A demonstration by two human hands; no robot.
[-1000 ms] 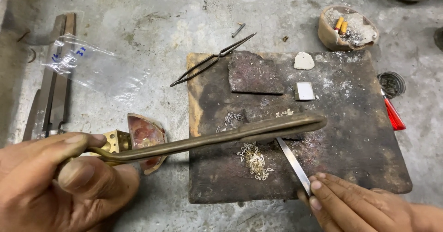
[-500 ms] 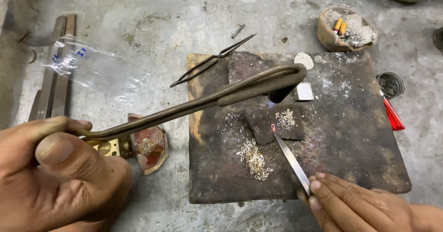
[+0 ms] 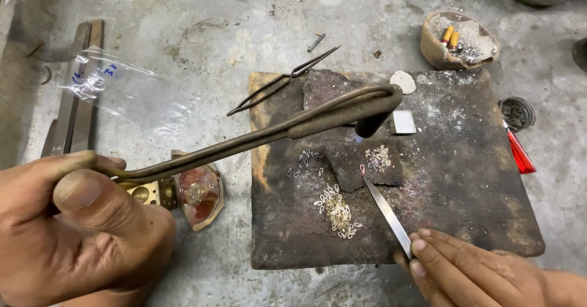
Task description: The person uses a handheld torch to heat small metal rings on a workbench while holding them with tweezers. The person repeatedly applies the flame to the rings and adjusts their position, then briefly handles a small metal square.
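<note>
My left hand (image 3: pixel 79 233) is closed around the torch (image 3: pixel 263 136), aiming its nozzle at the charred block (image 3: pixel 465 179), while my right hand (image 3: pixel 471 273) pinches tweezers (image 3: pixel 385 209) steadying a tiny link there.

Bent brown torch (image 3: pixel 293 127) angled over block; slim steel tweezers (image 3: pixel 385 209) tip on slab.

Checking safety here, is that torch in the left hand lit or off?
Lit: a small blue flame shows at the torch nozzle, aimed down at the charred block.
</note>
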